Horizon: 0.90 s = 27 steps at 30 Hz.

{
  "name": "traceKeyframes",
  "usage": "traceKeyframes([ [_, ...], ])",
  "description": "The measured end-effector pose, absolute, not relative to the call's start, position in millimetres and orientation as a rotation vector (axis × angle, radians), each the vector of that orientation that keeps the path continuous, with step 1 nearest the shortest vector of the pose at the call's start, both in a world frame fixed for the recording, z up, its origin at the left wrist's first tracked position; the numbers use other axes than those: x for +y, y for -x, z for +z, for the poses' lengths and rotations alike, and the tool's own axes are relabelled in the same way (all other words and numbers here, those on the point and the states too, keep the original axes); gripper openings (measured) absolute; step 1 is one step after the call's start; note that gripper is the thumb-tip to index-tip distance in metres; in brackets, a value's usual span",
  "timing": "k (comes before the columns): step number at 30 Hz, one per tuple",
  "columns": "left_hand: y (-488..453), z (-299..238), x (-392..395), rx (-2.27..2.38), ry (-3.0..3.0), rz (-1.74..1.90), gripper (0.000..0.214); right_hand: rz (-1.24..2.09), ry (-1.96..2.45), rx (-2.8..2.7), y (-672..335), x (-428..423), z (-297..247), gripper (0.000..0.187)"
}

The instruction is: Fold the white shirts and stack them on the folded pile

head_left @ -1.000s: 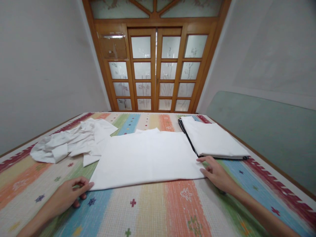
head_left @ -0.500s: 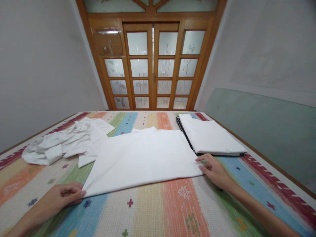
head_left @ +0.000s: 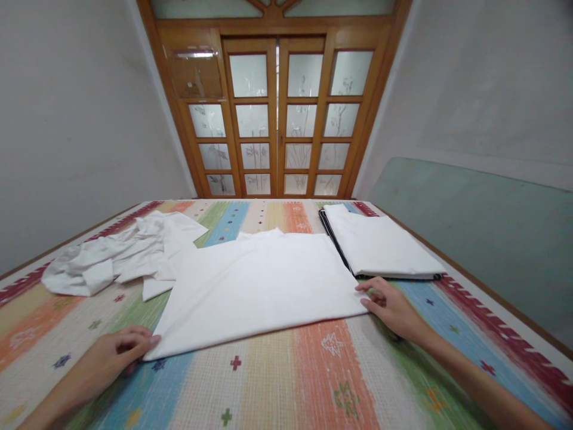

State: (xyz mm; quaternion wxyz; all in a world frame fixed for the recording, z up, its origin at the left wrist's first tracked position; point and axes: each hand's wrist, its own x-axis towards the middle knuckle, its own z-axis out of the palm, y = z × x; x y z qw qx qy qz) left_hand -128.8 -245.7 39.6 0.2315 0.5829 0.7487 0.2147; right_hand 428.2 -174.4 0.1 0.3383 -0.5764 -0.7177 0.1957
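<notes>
Flat white cloth (head_left: 264, 280) spread between 2 hands, its near edge on a slant

The patterned cover (head_left: 268, 376), striped in many colours, spans the surface. On its middle lies the flat white cloth, with a neatly folded stack (head_left: 385, 245) beyond its right side and a crumpled white cloth (head_left: 138, 251) at its left. The left hand (head_left: 120, 352) appears to pinch the near left corner, thumb on top. The right hand (head_left: 389, 307) is at the right edge near its lower corner, thumb and index finger parted there; whether it grips or merely touches, I cannot tell.

For a good result, the pull should be gentle and equal at the 2 ends, since the left corner sits nearer the person than the right and faint creases run diagonally across the left half. Keeping the layers together under the thumbs, and the edge low against the cover, should help them stay aligned.

Where the flat white cloth meets the crumpled white cloth, white on white blurs the boundary. The number of layers cannot be counted. The 2 forearms leave the frame at the bottom. The left fingertips are mostly hidden behind the thumb, and a small dark patch (head_left: 396, 338) beneath the right wrist is too dim to identify.
</notes>
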Motion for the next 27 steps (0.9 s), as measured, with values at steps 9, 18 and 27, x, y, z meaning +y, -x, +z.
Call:
traceKeyframes([
  [9,133,25,-253,2.059,-1.655,0.529,0.067,0.467,1.489,-1.853,-423,-178,0,0.027],
  [18,134,19,-261,2.080,-1.723,0.598,0.062,0.472,1.475,-1.819,-422,-177,-1,0.028],
  [27,137,16,-254,2.136,-1.695,0.558,0.043,0.279,1.501,-2.025,-422,-182,-4,0.025],
])
